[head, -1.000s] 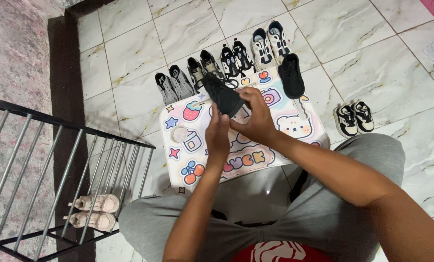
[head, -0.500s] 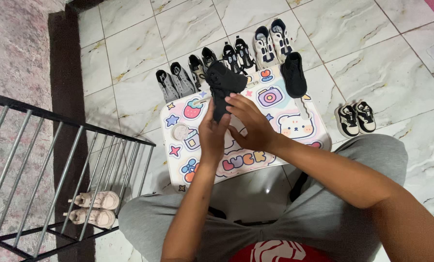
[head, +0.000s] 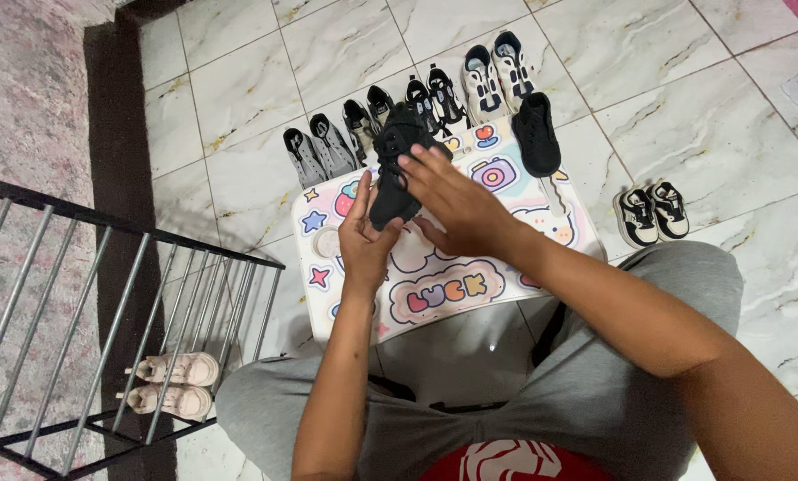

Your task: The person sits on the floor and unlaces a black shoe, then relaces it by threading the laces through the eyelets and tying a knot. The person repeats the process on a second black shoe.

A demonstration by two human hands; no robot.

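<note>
A small black shoe (head: 395,169) is held upright above a white sticker-covered table (head: 541,191). My left hand (head: 364,233) grips its lower end from the left. My right hand (head: 454,200) presses against its right side, fingers spread toward the top. A second black shoe (head: 536,134) lies on the table's far right corner.
Several pairs of small sneakers (head: 417,111) line the marble floor beyond the table. Another black-and-white pair (head: 651,214) sits to the right. A metal rack (head: 122,312) at left holds pink shoes (head: 171,386). A small round tin (head: 327,242) rests on the table.
The black shoe has been turned from lying slanted to standing more upright and shifted left. My right hand moved from its top to its side.
</note>
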